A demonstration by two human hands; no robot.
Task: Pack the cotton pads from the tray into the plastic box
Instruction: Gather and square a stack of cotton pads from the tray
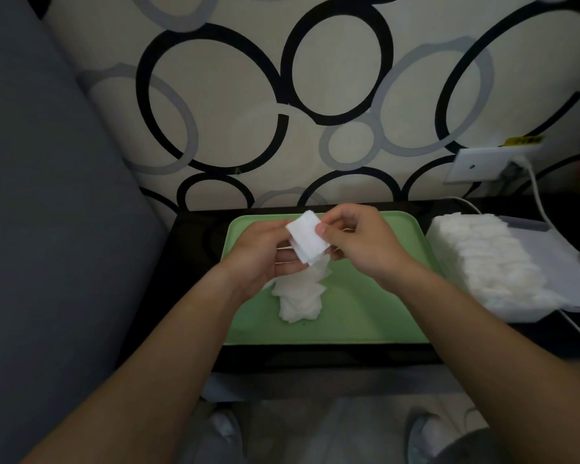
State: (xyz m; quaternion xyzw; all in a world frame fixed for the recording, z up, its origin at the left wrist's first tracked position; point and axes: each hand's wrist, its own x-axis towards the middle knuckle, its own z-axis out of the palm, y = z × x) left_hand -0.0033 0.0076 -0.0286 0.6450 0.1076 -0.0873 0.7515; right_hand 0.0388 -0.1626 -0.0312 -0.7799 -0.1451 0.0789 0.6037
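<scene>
Together, both hands (pixel 265 252) around pads (pixel 307 241)

The hands (pixel 265 259) covered the back half of the tray (pixel 365 316) and part of the loose pads (pixel 300 298). The box (pixel 529 313) was mostly buried under pads, its lid (pixel 563 262) cut off at the right edge. Yellow label (pixel 524 141), upper right, too blurry to read.

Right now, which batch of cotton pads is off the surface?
The small stack pinched between both hands above the green tray. The loose pile lies on the tray; the packed rows fill the plastic box.
</scene>
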